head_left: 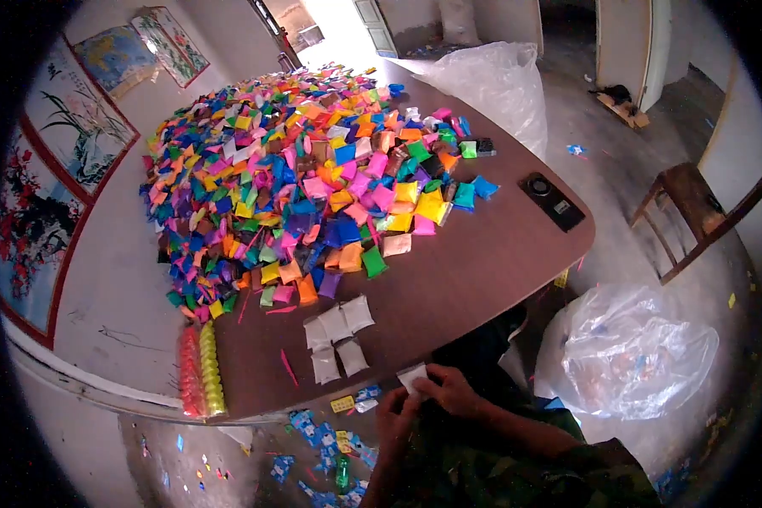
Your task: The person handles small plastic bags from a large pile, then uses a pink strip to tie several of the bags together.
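Both my hands are together at the near edge of the brown table (449,288). My left hand (397,410) and my right hand (449,390) hold a small white packet (411,377) between their fingers. Several white packets (337,335) lie on the table just beyond, to the left of my hands. A thin pink stick (289,367) lies left of these packets. Farther back, a large heap of small coloured packets (313,178) covers much of the tabletop.
A red stack (190,370) and a yellow stack (212,370) stand at the table's left corner. A black device (552,201) lies near the right edge. Clear plastic bags (626,351) and a wooden chair (694,212) are on the right. Blue wrappers (317,433) litter the floor.
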The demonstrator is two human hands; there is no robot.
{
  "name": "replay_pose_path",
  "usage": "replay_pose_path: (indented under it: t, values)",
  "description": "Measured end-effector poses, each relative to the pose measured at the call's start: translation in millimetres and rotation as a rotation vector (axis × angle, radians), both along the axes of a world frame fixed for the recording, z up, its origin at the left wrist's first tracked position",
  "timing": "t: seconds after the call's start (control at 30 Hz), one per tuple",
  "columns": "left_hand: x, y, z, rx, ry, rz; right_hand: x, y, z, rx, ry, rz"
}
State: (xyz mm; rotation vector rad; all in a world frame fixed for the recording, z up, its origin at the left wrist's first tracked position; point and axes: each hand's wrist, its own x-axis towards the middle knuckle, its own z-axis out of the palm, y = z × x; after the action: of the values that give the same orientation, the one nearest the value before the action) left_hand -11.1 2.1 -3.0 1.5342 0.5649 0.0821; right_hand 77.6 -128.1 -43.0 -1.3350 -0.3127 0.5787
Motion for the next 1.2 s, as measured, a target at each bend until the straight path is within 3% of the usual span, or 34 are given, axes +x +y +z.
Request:
replay_pose_path:
  t: [0.13,0.27,0.43,0.53,0.57,0.67,0.7,0.83,1.2]
  values:
    - [4.6,-2.1,18.8,0.07,0.039,-0.03,-2.3,0.7,-3.9,0.021,0.04,0.006]
    - [-0.6,7.7,-3.5,0.124,0.001,-0.077,0.6,-1.7,-6.3,-0.021,0.012,0.018]
    - [8.7,-11.4,35.9,0.268,0.088,-0.054,2.5,-5.6,2.5,-0.042,0.021,0.021]
    - [9.8,-11.7,23.0,0.106,0.038,0.074,0.1,-1.6,-7.3,-0.098,-0.035,0.012]
    - [8.4,-1.5,24.0,0.184,0.085,-0.059,-1.2,-1.7,-6.7,-0.052,-0.001,0.01]
    - [6.0,0.1,-2.8,0.127,-0.003,0.026,1.9,-3.6,5.8,-0.031,0.023,0.017]
    - [10.4,-6.6,19.6,0.202,0.019,0.002,2.0,-4.5,8.8,-0.036,0.001,0.014]
    - [10.4,-3.2,16.2,0.194,0.022,-0.004,-1.2,0.7,-3.8,-0.008,-0.033,-0.064]
    - [12.6,-1.1,14.9,0.194,0.07,0.069,2.1,-1.5,-4.8,-0.043,-0.105,0.016]
